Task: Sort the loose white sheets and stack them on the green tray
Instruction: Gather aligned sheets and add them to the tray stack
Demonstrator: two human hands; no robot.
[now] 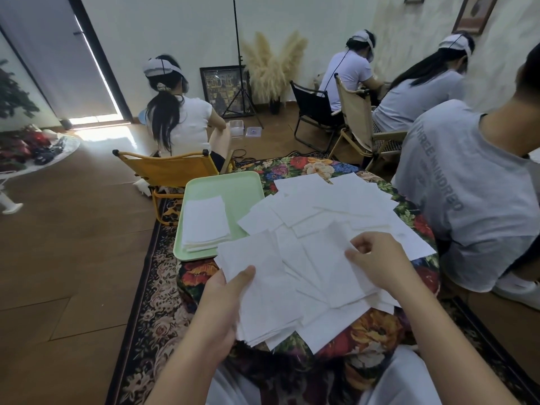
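Several loose white sheets lie scattered over a round table with a floral cloth. A light green tray sits at the table's left edge and carries a neat stack of white sheets. My left hand grips a gathered bundle of sheets from its left side, thumb on top. My right hand pinches the top edge of one sheet lying over the pile, fingers curled.
A person in a grey shirt sits close at the table's right. A yellow folding chair with a seated person stands just behind the tray. Two more people sit at the back right. A patterned rug covers the wooden floor.
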